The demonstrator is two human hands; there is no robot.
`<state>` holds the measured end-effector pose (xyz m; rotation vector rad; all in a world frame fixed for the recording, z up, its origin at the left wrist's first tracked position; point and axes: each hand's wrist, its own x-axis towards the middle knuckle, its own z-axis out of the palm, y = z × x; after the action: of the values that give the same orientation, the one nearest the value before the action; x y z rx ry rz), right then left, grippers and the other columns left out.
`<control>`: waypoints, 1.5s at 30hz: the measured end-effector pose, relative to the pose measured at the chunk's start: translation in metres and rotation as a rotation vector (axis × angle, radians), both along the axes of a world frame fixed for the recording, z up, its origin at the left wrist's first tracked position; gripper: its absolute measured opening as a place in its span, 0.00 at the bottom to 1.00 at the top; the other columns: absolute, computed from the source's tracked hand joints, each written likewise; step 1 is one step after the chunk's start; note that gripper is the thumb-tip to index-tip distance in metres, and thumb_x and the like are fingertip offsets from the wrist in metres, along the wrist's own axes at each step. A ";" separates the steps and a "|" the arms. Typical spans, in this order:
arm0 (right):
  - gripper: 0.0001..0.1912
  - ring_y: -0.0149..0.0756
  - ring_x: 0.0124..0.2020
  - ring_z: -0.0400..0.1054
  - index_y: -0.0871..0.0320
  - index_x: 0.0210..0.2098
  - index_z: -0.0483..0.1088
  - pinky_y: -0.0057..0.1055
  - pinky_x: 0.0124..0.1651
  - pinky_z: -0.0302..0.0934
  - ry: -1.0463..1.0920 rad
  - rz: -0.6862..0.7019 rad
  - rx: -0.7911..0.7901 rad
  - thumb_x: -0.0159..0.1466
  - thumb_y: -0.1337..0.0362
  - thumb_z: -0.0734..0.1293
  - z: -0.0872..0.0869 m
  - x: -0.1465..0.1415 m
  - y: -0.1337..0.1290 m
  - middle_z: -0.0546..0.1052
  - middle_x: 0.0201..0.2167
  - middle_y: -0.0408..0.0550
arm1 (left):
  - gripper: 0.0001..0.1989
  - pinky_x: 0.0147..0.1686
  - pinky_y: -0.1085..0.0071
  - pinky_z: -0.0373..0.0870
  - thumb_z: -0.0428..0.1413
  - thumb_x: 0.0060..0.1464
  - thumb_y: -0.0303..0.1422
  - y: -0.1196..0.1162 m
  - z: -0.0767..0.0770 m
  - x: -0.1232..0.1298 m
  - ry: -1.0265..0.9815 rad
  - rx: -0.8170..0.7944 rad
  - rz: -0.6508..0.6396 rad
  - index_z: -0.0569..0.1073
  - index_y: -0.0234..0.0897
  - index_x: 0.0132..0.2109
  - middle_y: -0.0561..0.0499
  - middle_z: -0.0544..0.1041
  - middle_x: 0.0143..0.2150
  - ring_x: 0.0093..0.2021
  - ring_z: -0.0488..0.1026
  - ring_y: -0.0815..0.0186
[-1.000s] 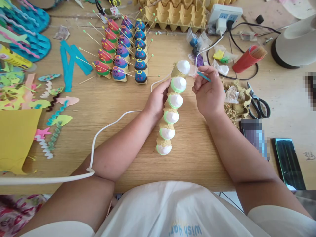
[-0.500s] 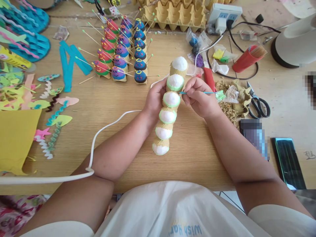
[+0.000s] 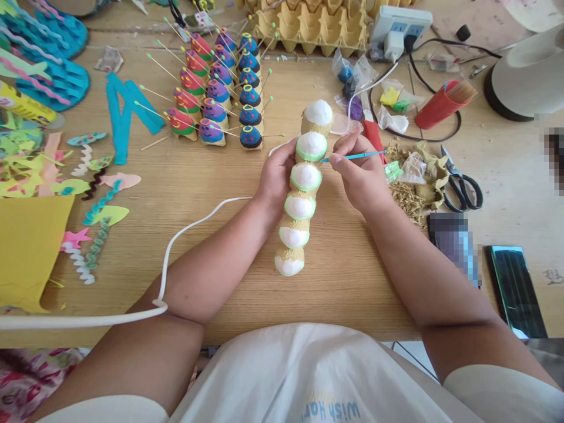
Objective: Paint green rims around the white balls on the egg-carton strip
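Observation:
A strip of egg carton (image 3: 301,223) with several white-coated bumps stretches away from me above the table. Light green lines edge most of the bumps; the farthest one shows only white. My left hand (image 3: 278,177) is closed on the strip's left side, its fingertips hidden behind it. Between the thumb and fingers of my right hand (image 3: 362,171) is a thin blue clay modelling tool (image 3: 359,155). Its tip touches or nearly touches the strip just below the second bump from the far end.
Painted egg-carton caterpillars (image 3: 215,91) with pins stand at the back left. Paper cutouts (image 3: 88,194) lie left. Scissors (image 3: 462,187), carton scraps (image 3: 409,194), a red cup of sticks (image 3: 445,106) and a phone (image 3: 515,288) are right. A white cable (image 3: 171,241) crosses my left arm.
My right hand has turned, so the blue tool now slants upward to the right and more of it shows. The strip has tilted slightly, its near end shifting right.

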<state>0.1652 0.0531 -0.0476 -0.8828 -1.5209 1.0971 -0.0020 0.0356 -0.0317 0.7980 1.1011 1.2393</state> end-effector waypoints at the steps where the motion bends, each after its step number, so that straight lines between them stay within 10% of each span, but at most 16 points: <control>1: 0.29 0.35 0.38 0.67 0.50 0.36 0.69 0.37 0.45 0.72 0.004 -0.009 0.004 0.60 0.32 0.76 -0.002 -0.001 0.000 0.67 0.33 0.41 | 0.29 0.35 0.59 0.81 0.64 0.55 0.66 0.000 0.000 0.001 -0.007 0.001 0.005 0.72 0.45 0.32 0.45 0.80 0.31 0.44 0.84 0.49; 45: 0.28 0.35 0.41 0.74 0.50 0.38 0.68 0.37 0.46 0.74 0.053 -0.068 -0.007 0.64 0.34 0.74 -0.004 -0.019 -0.011 0.72 0.34 0.40 | 0.27 0.37 0.58 0.81 0.63 0.60 0.63 -0.005 0.004 0.007 -0.179 -0.040 -0.015 0.75 0.44 0.34 0.44 0.81 0.30 0.48 0.85 0.44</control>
<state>0.1458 0.0421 -0.0517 -0.8971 -1.4342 1.0687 0.0048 0.0304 -0.0274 0.6502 0.9699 1.2469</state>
